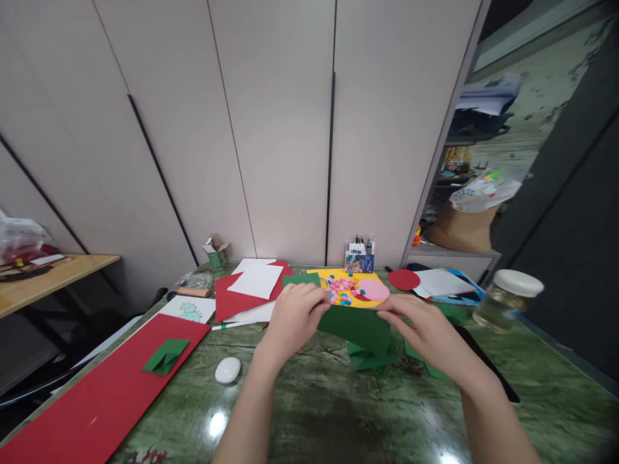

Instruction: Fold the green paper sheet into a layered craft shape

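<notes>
Between my two hands a sheet of green paper [360,325] is held up above the table, pinched along its top edge. My left hand [297,309] grips its left corner between thumb and fingers. At the right corner, my right hand [411,316] pinches it the same way. Below the sheet lies a folded green paper piece [372,356], partly hidden by it. Just behind is yellow paper [314,276] bearing pink, blue and yellow pellets [341,290] and a pink paper circle [374,290].
A long red sheet [97,393] with a folded green piece [167,356] lies left, near a white mouse-shaped object [227,370]. A lidded jar [507,303] and dark flat object [488,367] are right. A pen box [360,258] stands at the back.
</notes>
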A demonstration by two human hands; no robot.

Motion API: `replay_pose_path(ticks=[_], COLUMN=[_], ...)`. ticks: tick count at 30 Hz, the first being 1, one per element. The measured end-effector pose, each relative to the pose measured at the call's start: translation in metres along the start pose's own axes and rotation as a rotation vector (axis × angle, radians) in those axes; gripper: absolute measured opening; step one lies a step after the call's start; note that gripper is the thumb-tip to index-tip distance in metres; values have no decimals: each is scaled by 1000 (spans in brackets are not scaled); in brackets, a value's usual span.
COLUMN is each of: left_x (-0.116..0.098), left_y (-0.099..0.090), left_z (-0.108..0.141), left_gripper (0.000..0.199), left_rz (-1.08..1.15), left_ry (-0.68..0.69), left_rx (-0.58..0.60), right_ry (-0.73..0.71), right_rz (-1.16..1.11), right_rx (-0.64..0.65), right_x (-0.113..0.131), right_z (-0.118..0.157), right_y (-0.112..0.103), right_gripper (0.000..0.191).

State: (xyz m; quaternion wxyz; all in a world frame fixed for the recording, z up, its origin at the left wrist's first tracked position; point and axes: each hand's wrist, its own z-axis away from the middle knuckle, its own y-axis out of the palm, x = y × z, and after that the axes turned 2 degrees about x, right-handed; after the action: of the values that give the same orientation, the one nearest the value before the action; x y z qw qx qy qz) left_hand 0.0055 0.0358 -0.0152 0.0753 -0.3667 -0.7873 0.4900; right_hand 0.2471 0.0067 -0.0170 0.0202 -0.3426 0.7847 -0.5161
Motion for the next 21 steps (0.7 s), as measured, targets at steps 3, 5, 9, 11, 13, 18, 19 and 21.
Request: replay_pose_path(ticks=[3,5,9,11,13,18,19,21], left_x=[2,4,8,9,9,10,11,13], left_y=[-1,-2,-4,-5,-7,-8,-8,-10], left_z=[1,1,3,3,4,4,4,5], left_gripper=[8,7,6,6,7,7,7,8], left_rz=[4,10,35,49,61,82,86,84], left_ry=[-18,-21,-29,-35,-38,-57,-57,-56], left_rx=[-9,-2,6,16,39,62,68,78], right_ry=[-3,-6,-3,4,11,7,6,16], right_rz=[7,17,22,27,29,10,5,-2], right_rx=[-15,-24,-15,-5,7,11,14,26], right_x=[-1,-4,-7,-8,-8,-8,-8,-9], right_z=[1,2,3,3,3,3,3,3], right_y=[0,0,0,0,0,-2,-2,-3], right_gripper=[19,19,20,19,18,19,20,19])
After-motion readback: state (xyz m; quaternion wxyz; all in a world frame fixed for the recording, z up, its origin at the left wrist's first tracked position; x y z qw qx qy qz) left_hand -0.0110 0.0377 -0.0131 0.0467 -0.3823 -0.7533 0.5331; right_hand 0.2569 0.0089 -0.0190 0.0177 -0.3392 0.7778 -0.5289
